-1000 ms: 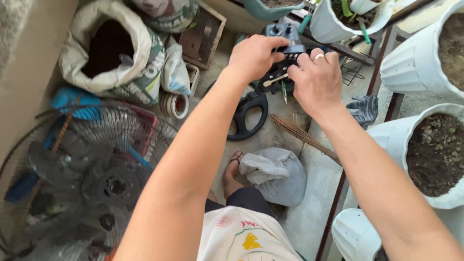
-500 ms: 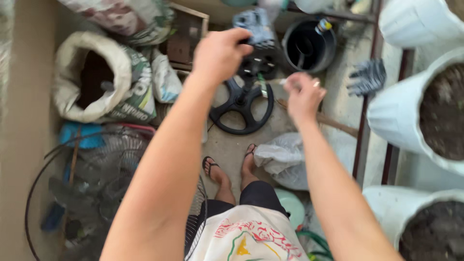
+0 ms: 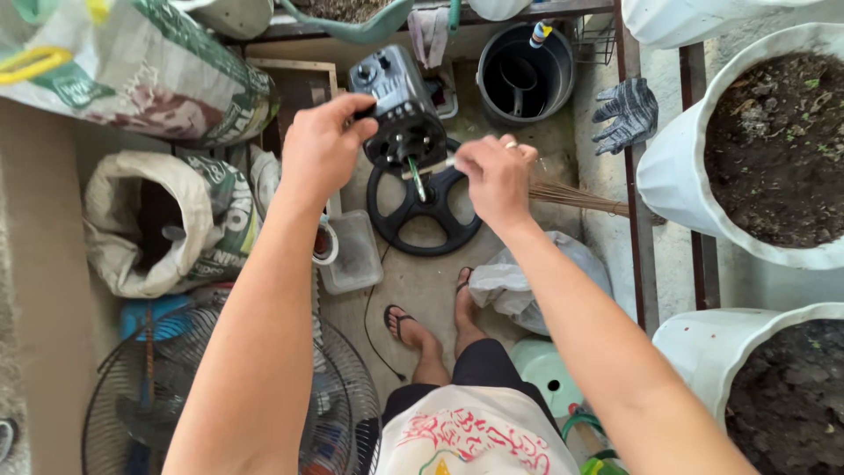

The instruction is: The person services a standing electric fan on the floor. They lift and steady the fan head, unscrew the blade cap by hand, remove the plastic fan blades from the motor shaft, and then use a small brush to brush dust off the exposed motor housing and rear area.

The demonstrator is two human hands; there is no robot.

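Observation:
My left hand point(image 3: 321, 145) grips the side of a dark grey fan motor housing point(image 3: 397, 105) with knobs on top, holding it tilted above the floor. My right hand point(image 3: 498, 176), a ring on one finger, pinches a thin green-handled tool point(image 3: 418, 180) whose tip points at the motor's front shaft area. Directly below the motor lies a black round fan base point(image 3: 424, 211) with spokes. My two feet in sandals point(image 3: 400, 324) stand on the concrete floor.
A wire fan guard point(image 3: 132, 396) and blue blades lie at lower left. Open sacks point(image 3: 167, 220) sit at left, a clear plastic box point(image 3: 352, 251) beside them. A black bucket point(image 3: 526, 75), a striped glove point(image 3: 626, 110), a grey bag point(image 3: 527, 277) and big white soil pots point(image 3: 756, 149) stand right.
The view has tilted down and closer. My left hand has kept hold of the motor housing; my right hand has come back up to its front with the thin tool.

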